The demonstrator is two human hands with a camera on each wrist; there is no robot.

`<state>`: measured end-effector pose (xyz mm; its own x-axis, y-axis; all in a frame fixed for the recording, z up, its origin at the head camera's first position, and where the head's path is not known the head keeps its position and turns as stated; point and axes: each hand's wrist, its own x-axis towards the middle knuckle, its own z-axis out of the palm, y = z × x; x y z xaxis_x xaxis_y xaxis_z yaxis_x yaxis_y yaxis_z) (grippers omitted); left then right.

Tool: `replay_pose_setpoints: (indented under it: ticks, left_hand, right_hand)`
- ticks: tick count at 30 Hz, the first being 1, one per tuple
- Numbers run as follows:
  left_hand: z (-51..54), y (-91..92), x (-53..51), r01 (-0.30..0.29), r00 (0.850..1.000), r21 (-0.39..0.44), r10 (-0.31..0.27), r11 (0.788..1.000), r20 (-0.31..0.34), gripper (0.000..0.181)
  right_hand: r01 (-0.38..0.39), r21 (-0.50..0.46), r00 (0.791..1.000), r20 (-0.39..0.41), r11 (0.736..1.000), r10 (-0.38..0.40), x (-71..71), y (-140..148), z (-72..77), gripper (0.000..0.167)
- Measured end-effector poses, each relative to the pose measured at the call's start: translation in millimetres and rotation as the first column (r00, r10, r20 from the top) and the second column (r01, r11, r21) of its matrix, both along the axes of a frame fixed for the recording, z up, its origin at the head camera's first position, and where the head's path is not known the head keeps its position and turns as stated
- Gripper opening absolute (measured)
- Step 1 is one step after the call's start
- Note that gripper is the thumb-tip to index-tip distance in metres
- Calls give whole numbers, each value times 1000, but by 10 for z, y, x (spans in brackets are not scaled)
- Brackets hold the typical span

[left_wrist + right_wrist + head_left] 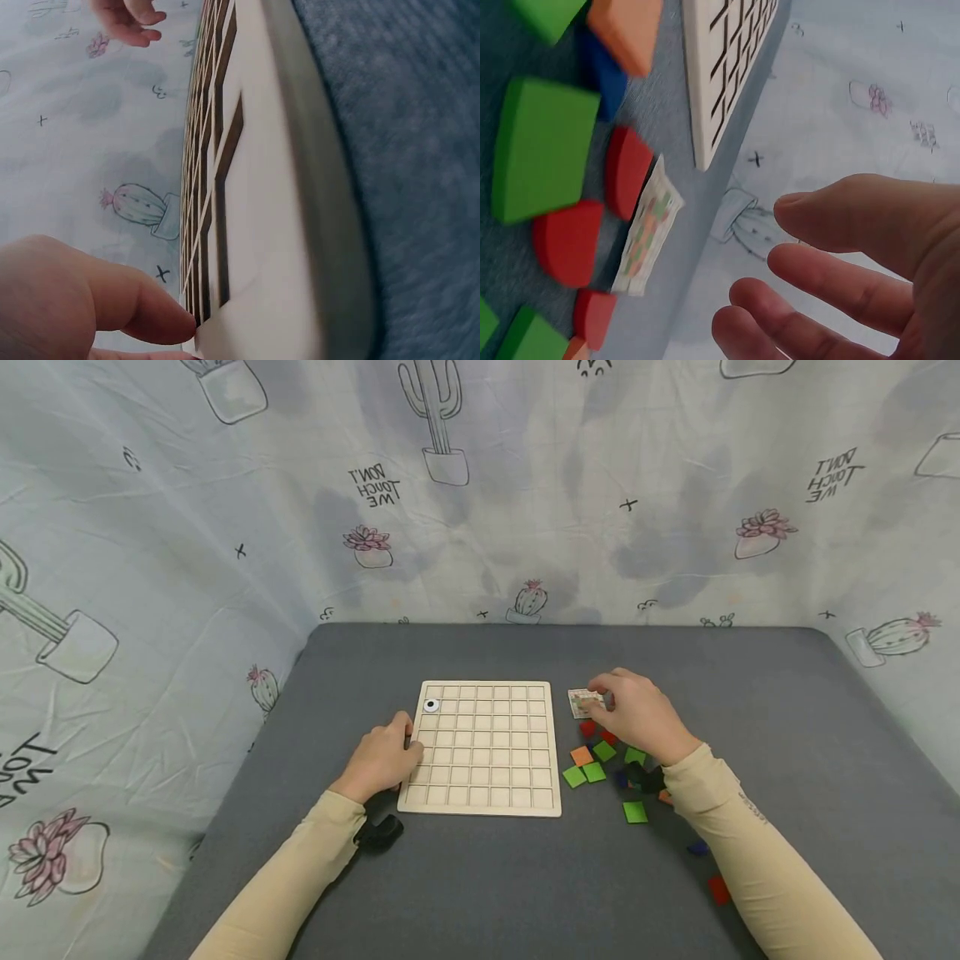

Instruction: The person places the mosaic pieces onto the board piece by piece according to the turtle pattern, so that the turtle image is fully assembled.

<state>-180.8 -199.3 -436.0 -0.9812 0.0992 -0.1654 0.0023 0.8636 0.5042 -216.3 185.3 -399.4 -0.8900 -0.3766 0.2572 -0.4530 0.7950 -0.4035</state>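
A square wooden board point(480, 752) with a grid of recessed cells lies flat on the grey table. My left hand point(380, 757) rests at its left edge; in the left wrist view a finger point(154, 307) touches the board's rim. A white disc with a black dot point(431, 705) lies in a cell near the board's upper left corner. My right hand point(637, 710) hovers over a small printed card point(646, 232) to the right of the board. Its fingers point(840, 289) are apart, with nothing between them in the right wrist view.
Loose coloured pieces lie right of the board: several green squares point(594, 772), an orange one point(581, 756), red rounded pieces point(568, 244) and blue ones point(698, 847). A red piece point(718, 890) lies by the right forearm. Patterned cloth point(525, 510) hangs around the table point(495, 893).
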Motion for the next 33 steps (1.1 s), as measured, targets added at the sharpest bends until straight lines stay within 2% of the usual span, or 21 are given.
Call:
replay_pose_setpoints:
  ticks: [15, 21, 33]
  left_hand:
    - [36, -2, 0, 25, 1000, 29, -25, 999, -3, 21]
    - [37, 1, -5, 30, 1000, 31, -29, 999, -4, 20]
    - [21, -19, -23, 34, 999, 25, -34, 999, -8, 20]
  right_hand:
    - [45, 44, 996, 81, 998, -48, -99, 166, -169, 28]
    - [57, 60, 996, 69, 997, -61, -113, 187, -232, 27]
    - [81, 113, 991, 97, 990, -92, -131, 220, -209, 29]
